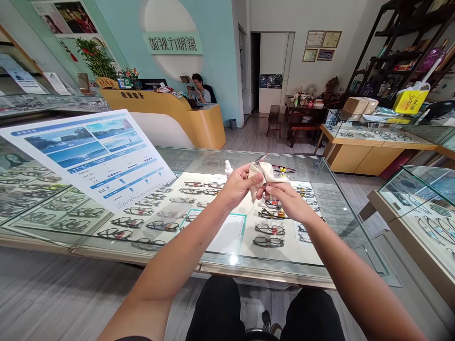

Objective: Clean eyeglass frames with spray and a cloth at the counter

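Cream cloth [275, 174] is bunched between the two hands, held up over the right part of the glass display counter [270, 273]. A slim dark piece [262, 159] juts from the cloth's far side; it looks like part of an eyeglass frame, though the folds hide most of it. The left hand [242, 184] is closed, its thumb pressing the cloth against the bent fingers. The right hand [285, 200] is closed too, pinching the cloth's near edge between thumb and fingertips; whether it also grips the frame I cannot tell. Just to the left of the cloth stands a white bottle [228, 167], partly hidden by the left hand. Rows of eyeglasses [268, 242] lie beneath the glass, with a teal-bordered white sheet [226, 232] among them. A printed lens chart [151, 166] rises on the left. On the far side, a person [203, 95] sits behind a curved yellow reception desk [211, 129].
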A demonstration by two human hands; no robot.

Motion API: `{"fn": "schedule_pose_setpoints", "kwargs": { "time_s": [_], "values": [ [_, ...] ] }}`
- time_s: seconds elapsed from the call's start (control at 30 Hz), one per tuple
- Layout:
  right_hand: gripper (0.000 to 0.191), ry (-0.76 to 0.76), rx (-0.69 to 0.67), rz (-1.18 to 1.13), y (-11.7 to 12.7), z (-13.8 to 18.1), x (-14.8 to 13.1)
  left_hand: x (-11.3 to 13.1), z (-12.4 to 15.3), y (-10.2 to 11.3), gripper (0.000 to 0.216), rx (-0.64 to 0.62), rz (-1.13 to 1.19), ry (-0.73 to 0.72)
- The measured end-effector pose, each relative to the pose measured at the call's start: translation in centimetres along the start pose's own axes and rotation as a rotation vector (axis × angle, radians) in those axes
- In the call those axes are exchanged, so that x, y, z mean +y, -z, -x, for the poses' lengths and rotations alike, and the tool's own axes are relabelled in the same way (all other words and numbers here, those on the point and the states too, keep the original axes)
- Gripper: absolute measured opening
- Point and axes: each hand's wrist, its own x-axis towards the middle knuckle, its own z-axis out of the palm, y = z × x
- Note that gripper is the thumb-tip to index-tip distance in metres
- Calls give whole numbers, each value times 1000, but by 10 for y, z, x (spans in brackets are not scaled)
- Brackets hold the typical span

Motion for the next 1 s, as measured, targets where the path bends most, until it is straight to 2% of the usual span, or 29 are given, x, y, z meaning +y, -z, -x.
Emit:
{"fn": "schedule_pose_setpoints", "kwargs": {
  "time_s": [0.17, 0.4, 0.67, 0.9, 1.0],
  "values": [
    [42, 8, 3, 13, -1, 0, -1, 0, 0, 2, 58, -58, -4, 83],
    [42, -4, 2, -67, 0, -1, -2, 1, 1, 2, 53, -89, -20, 56],
    [43, 1, -24, -67, 1, -1, -5, -4, 4, 1, 46, 26, -136, -45],
    [45, -15, -70, 32, -1, 1, -3, -12, 1, -5, 60, 114, -85, -60],
    [43, -21, -43, 31, -1, 0, -1, -13, -1, -3, 63, 125, -76, -58]
  ]
}}
